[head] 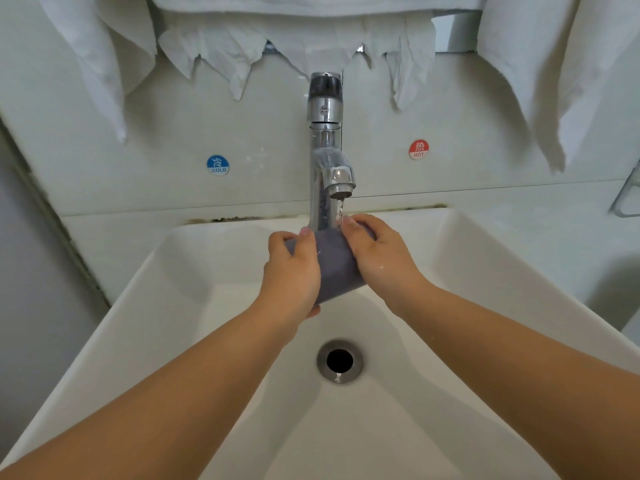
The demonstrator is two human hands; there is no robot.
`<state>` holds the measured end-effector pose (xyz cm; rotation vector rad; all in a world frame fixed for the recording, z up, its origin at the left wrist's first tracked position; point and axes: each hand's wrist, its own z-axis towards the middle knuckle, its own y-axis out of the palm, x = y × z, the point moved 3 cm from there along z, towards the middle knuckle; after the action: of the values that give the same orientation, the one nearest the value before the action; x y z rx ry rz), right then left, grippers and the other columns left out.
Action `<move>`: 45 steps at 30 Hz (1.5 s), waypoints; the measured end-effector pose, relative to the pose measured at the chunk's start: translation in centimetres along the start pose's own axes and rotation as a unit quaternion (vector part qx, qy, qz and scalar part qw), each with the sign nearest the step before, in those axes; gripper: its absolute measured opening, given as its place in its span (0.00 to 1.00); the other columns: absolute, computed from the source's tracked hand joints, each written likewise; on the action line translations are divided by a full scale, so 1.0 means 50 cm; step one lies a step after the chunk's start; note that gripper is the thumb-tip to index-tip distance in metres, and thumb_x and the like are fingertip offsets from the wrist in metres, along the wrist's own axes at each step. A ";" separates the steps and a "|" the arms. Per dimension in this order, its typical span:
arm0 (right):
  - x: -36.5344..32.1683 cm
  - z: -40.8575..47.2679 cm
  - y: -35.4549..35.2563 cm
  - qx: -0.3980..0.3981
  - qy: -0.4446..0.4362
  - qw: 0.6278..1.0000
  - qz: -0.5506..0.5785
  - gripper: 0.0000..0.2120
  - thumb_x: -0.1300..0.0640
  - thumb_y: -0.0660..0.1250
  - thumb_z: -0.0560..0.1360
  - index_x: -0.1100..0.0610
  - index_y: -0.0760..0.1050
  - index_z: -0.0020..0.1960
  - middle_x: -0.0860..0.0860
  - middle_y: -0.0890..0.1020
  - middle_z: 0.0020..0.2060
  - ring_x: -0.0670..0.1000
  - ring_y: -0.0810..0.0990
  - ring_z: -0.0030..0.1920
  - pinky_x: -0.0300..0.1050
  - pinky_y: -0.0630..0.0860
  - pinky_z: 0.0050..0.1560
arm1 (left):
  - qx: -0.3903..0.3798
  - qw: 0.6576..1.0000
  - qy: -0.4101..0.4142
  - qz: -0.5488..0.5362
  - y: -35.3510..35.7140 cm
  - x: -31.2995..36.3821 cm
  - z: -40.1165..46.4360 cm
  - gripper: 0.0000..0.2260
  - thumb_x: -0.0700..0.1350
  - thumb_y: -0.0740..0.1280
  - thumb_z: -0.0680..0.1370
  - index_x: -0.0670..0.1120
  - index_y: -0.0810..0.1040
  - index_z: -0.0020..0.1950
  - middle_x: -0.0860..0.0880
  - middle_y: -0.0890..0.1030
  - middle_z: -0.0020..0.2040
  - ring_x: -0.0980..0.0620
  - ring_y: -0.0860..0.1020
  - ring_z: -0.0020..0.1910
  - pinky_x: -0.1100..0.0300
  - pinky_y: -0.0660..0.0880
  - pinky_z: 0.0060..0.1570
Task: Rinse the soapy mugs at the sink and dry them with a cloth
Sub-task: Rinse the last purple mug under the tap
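Under the one running faucet [329, 161], my left hand [292, 271] and right hand [377, 254] curl their fingers [306, 237] round one grey mug [337, 265].

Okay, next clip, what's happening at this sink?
A person is rinsing a grey-purple mug over a white sink. Both hands are wrapped around it: the left hand on its left side, the right hand on its right. The mug is tilted away toward the chrome tap, and a thin stream of water falls by its far end. White cloths hang above. No drying has started yet.
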<state>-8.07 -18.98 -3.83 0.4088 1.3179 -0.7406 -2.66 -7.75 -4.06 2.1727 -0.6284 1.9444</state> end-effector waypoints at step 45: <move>-0.011 -0.005 -0.011 -0.022 0.044 0.999 0.022 0.09 0.47 0.55 0.82 0.49 0.71 0.54 0.41 0.75 0.41 0.39 0.75 0.41 0.33 0.70 0.37 | -0.134 0.987 0.050 -0.069 -0.025 0.000 -0.001 0.23 0.52 0.76 0.70 0.56 0.70 0.61 0.55 0.79 0.56 0.54 0.81 0.50 0.56 0.81 0.38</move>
<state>-8.66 -19.08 -3.26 0.4372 1.4016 -0.6615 -2.21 -6.59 -3.85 1.8927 -0.6628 1.7710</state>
